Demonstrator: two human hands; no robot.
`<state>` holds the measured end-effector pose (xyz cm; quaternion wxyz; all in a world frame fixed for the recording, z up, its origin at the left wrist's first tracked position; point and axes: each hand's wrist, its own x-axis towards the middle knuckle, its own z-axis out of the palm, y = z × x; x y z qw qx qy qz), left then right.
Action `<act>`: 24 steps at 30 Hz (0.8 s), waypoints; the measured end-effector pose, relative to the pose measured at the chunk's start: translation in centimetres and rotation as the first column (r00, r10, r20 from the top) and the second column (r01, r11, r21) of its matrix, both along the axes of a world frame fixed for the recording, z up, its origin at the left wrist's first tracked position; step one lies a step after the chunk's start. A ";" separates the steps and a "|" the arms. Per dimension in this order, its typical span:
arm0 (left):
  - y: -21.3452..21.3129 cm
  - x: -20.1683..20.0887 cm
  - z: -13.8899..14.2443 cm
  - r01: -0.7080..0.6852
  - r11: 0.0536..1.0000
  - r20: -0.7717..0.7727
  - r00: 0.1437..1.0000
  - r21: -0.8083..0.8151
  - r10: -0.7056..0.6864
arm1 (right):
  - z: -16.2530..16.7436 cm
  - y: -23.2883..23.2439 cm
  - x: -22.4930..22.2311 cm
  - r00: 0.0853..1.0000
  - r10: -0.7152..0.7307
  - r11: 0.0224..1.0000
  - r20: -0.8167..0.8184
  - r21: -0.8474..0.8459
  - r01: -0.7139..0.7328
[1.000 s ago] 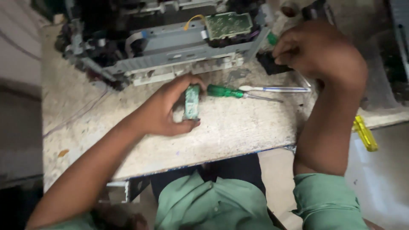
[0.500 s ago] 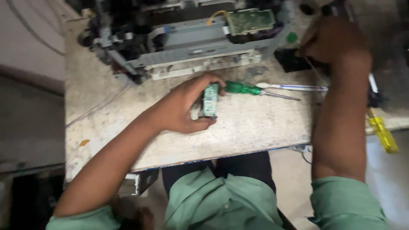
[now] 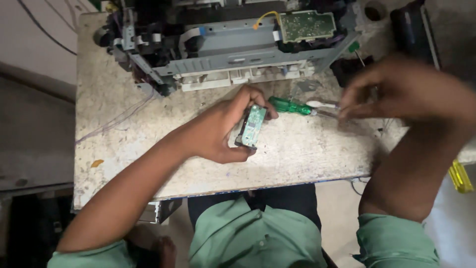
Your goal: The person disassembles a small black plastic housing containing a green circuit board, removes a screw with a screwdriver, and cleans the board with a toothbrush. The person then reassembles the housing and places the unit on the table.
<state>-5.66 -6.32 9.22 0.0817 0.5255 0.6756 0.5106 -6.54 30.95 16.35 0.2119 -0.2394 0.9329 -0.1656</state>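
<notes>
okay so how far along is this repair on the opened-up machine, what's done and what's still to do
Done: the machine sits with its covers off, frame and green circuit board exposed. A small green board module is out and apart from it. In hand: the left hand grips that module on the table, while the blurred right hand is at the green-handled screwdriver. Left, probably: refitting the module and closing the machine.

A stripped-down grey machine [image 3: 238,54] lies on the worn stone table [image 3: 307,154], just beyond the left fingers [image 3: 255,97]. Its green circuit board [image 3: 305,25] (a yellow wire [image 3: 263,17] curls off beside it) sits well above the right fingers [image 3: 352,101]. A black block [image 3: 349,72] lies just above those fingers. A yellow tool [image 3: 459,176] lies well below and to the right of them.
</notes>
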 end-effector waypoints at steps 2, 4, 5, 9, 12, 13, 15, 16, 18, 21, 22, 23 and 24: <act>0.3 -0.4 0.1 0.010 1.000 -0.012 1.000 -0.019 -0.010 | -1.0 -2.3 0.5 0.995 0.053 0.995 -0.083 -0.086 -0.060; 1.0 -0.8 0.2 0.041 0.998 -0.032 0.999 -0.037 -0.042 | -2.1 -4.6 0.2 0.980 0.017 1.000 -0.197 0.021 -0.013; 1.3 -1.1 0.4 0.046 0.997 0.007 0.999 -0.060 -0.046 | -2.3 -5.3 -0.2 0.975 0.028 0.993 -0.223 0.114 -0.002; 2.1 -1.4 1.3 0.098 0.994 0.143 0.986 -0.051 -0.090 | -3.0 -7.2 0.3 0.845 0.106 0.993 -0.524 0.096 -0.065; 2.9 -0.7 1.6 0.092 0.992 0.228 0.971 -0.082 -0.071 | -2.3 -6.8 1.4 0.820 0.093 0.992 -0.565 0.119 -0.030; 3.1 -0.4 1.6 0.083 0.990 0.256 0.965 -0.114 -0.051 | -2.1 -6.6 1.7 0.819 0.081 0.994 -0.568 0.102 -0.028; 3.4 0.2 1.6 0.041 0.984 0.203 0.979 -0.174 -0.005 | -1.7 -6.3 1.9 0.814 0.067 0.997 -0.577 0.061 -0.038; 3.5 0.1 1.6 0.010 0.979 0.171 0.985 -0.203 0.025 | -1.6 -6.1 1.9 0.824 0.034 0.999 -0.566 0.031 -0.019; 3.6 -0.3 1.5 0.028 0.983 0.181 0.983 -0.184 0.006 | -1.4 -6.0 1.5 0.842 -0.020 0.999 -0.539 -0.034 0.002; 3.4 -1.2 1.6 0.037 0.985 0.112 0.993 -0.170 -0.017 | -1.2 -5.6 1.1 0.811 -0.049 0.994 -0.583 -0.105 -0.015; 3.3 -1.4 1.5 0.040 0.985 0.075 0.997 -0.169 -0.028 | -1.2 -5.6 0.9 0.832 -0.044 0.996 -0.553 -0.093 -0.009; 3.2 -1.4 1.5 0.050 0.985 0.085 0.996 -0.167 -0.036 | -1.3 -5.6 1.0 0.854 -0.040 0.997 -0.520 -0.082 -0.004; 3.2 -1.5 1.4 0.061 0.984 0.095 0.994 -0.165 -0.045 | -1.4 -5.7 0.9 0.873 -0.036 0.997 -0.486 -0.071 0.001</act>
